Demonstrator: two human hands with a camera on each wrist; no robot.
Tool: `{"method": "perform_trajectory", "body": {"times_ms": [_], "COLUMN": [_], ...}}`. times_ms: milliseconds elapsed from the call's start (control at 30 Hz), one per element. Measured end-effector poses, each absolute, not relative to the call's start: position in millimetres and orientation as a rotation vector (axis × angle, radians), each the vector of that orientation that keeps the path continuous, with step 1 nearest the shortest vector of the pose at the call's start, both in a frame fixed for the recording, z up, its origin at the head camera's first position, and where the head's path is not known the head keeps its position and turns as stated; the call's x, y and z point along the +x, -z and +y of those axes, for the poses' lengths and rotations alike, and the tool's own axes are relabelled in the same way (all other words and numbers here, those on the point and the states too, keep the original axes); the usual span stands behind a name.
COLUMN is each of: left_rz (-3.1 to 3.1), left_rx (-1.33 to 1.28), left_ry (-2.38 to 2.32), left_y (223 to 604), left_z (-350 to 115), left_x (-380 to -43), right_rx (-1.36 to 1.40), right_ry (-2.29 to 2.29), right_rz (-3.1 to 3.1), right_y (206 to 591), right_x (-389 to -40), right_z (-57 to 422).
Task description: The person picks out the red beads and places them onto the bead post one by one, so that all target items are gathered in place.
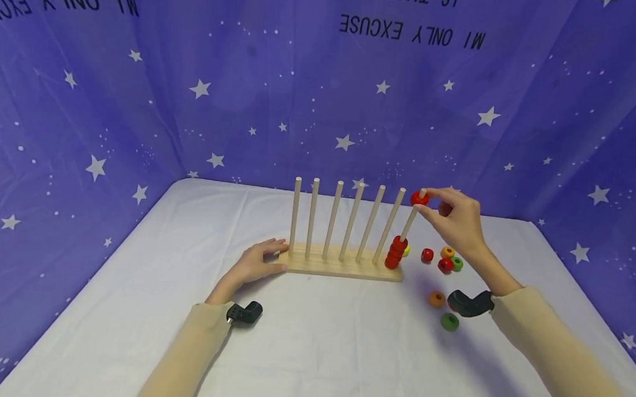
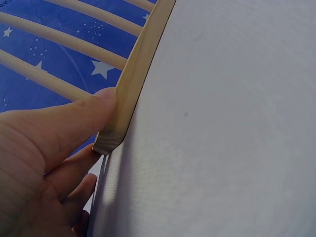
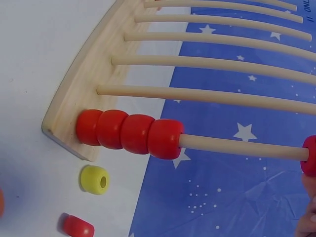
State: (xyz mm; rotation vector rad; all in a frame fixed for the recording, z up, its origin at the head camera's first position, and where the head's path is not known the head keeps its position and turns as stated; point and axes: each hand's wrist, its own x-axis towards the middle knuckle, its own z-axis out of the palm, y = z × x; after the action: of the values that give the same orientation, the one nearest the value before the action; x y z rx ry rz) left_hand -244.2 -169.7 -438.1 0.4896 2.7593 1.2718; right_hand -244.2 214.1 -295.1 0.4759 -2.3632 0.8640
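A wooden peg stand [image 1: 340, 267] with several upright pegs stands on the white-covered table. My left hand [image 1: 257, 261] grips the left end of its base; in the left wrist view the thumb [image 2: 101, 106] lies on the front edge and the fingers are behind the end. At the right, my right hand [image 1: 458, 221] pinches a red bead [image 1: 419, 199] around the top of the rightmost peg, whose tip pokes out above it. Lower on that peg, several red beads [image 3: 136, 133] are stacked against the base. The other pegs are bare. Only a bit of the right fingers [image 3: 308, 217] shows in the right wrist view.
Loose beads lie to the right of the stand: orange [image 1: 436, 299], green [image 1: 449, 322], red [image 1: 427, 255] and others. A yellow bead [image 3: 95, 179] sits beside the base's right end. A purple star-patterned cloth [image 1: 348, 101] hangs behind and at both sides.
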Motion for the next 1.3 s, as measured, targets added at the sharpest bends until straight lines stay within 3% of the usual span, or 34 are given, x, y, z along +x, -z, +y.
{"method": "perform_trajectory", "body": {"times_ms": [1300], "left_rz": [2.751], "left_rx": [0.485], "left_ry": [-1.275], "left_y": [434.4], "left_z": [-169.2], "left_x": [-244.0], "right_rx": [0.475], "right_ry": [-0.898], "right_rz": [-2.396], "right_y": [323.3], "right_x": [-247.3], "right_z": [214.9]}}
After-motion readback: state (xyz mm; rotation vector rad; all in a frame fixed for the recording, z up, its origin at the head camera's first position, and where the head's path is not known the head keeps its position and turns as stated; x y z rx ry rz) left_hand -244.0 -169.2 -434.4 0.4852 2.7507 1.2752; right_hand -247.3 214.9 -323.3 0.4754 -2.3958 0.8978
